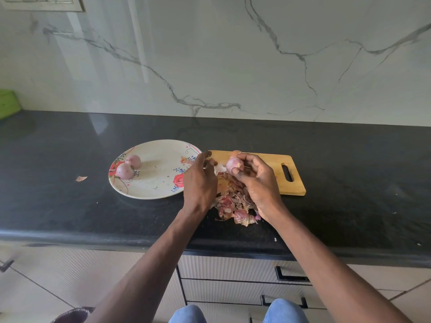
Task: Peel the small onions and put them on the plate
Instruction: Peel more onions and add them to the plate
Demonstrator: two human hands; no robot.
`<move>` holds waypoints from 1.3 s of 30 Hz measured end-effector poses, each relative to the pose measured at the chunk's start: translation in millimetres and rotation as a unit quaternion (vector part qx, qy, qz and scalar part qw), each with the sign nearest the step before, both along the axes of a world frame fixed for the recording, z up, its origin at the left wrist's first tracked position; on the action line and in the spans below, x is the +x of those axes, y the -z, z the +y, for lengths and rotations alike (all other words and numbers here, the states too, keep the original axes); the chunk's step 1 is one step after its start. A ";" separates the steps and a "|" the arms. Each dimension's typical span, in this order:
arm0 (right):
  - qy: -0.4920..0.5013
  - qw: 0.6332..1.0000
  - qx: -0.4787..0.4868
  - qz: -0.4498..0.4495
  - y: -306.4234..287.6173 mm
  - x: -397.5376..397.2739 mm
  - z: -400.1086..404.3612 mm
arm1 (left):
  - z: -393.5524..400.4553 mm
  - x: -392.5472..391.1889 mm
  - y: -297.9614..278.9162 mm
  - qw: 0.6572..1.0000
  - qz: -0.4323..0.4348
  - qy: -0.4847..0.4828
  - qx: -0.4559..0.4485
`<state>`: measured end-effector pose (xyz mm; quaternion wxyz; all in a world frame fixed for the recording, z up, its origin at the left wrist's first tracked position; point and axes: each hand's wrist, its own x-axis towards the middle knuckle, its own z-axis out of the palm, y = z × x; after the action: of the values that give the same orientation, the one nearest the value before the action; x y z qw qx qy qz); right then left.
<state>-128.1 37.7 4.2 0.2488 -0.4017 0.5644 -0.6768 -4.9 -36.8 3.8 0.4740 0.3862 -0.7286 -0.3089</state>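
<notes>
At the centre of the frame the right hand [257, 183] curls its fingers and thumb around a small pink onion [234, 165], holding it above the heap of peels. Just to the left, the left hand [200, 180] has its fingers bent toward the onion and seems to pinch a pale flap of skin [220, 168] that hangs from it, though the fingertips are turned away and the grip is hard to make out.

Below and between the hands lies a pile of onion peels [233, 206], reddish and tan, spilling from the wooden cutting board [277, 173] onto the black countertop [70, 206]. Another onion [236, 152], orange-brown, peeks out on the board above the right hand's fingers.

Left of the hands sits a flowered plate [151, 183], touching or just beside the board's left end. On its left part two peeled onions [129, 166] rest side by side. A single scrap of peel [81, 178] lies on the counter further left.

A green object [8, 103] shows at the left edge, against the marbled wall [233, 54].
</notes>
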 end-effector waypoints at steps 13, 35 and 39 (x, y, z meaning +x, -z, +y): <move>0.044 0.997 0.013 0.065 -1.1 2.8 3.2 | 3.1 -1.5 -0.1 0.996 0.012 0.078 -0.038; 0.047 0.990 0.023 0.134 -3.2 9.8 2.7 | 9.3 -7.2 -0.8 0.993 -0.074 0.014 -0.086; 0.046 0.988 0.018 0.147 -3.7 11.6 4.0 | 11.6 -6.8 -2.3 0.995 -0.066 0.008 -0.077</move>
<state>-116.5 41.7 7.9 0.1391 -0.4652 0.6253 -0.6109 -11.7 -25.2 6.1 0.4509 0.3621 -0.7827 -0.2300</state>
